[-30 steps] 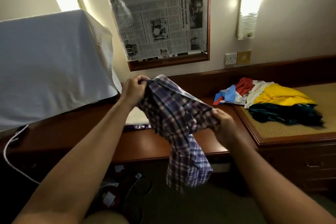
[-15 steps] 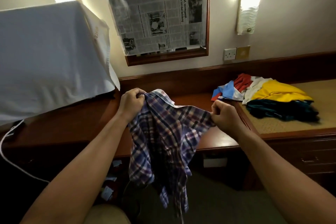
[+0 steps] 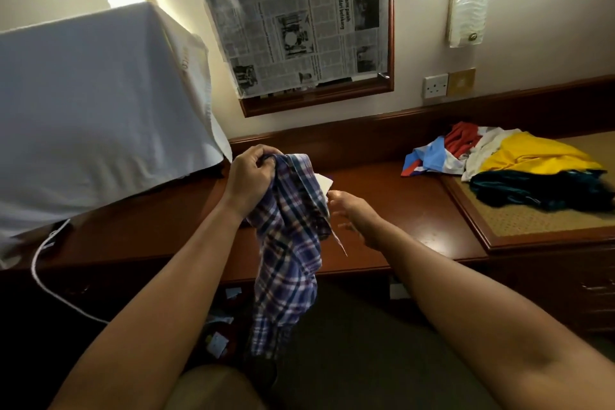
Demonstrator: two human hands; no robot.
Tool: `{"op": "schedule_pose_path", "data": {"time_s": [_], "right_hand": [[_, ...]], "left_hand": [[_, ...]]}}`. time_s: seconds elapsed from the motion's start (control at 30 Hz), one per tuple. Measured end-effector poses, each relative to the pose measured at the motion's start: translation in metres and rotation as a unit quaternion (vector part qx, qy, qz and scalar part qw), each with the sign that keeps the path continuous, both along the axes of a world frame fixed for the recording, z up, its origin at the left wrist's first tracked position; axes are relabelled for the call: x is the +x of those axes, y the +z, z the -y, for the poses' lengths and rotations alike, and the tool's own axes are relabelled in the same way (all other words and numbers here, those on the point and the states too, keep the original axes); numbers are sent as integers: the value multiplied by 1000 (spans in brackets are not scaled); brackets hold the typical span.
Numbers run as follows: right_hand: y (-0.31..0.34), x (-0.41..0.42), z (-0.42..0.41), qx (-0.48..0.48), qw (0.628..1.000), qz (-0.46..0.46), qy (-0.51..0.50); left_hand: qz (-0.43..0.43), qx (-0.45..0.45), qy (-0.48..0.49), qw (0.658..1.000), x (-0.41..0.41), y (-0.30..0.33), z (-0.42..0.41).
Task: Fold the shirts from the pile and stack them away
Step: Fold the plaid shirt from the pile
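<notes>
The plaid shirt hangs bunched in the air above the front edge of the tabletop, its lower part drooping below that edge. The left hand grips it at the top, fingers curled round a gathered wad of cloth. The right hand sits just beside the shirt with fingers loosely spread and blurred; it appears to hold nothing, though contact with the fabric edge cannot be ruled out. Judged from the drape, the garment is light, limp and unlikely to slip, with no stiffness to hold a shape. Recommended hold: the collar or the two shoulder seams, one per hand, so it falls flat. The remaining pile of shirts lies well apart at right.
</notes>
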State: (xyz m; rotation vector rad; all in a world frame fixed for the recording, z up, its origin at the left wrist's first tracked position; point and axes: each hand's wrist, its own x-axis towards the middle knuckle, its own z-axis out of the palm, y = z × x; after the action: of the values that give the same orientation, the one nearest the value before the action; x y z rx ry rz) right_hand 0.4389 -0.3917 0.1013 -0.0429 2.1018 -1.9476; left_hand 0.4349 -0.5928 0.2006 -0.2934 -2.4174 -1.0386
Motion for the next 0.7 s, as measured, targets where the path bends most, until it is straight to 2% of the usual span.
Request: {"op": "schedule_pose_path", "data": {"time_s": [0.07,0.23,0.33,0.43,0.7], "right_hand": [[2,-5,3,-46,998,37,19],[1,6,-2,-38,988,4,151],[-8,16,1,-43,983,4,180],[-16,23,13,17,991,-50,126],[-15,36,27,17,988,-153,-20]], "left_hand": [[-3,10,-3,1000,3,4,1],[-10,49,17,999,0,9,5],[-6,66,36,997,-4,9,3],[-3,81,48,996,-7,10,-3],[5,141,62,988,-15,16,-36]]}}
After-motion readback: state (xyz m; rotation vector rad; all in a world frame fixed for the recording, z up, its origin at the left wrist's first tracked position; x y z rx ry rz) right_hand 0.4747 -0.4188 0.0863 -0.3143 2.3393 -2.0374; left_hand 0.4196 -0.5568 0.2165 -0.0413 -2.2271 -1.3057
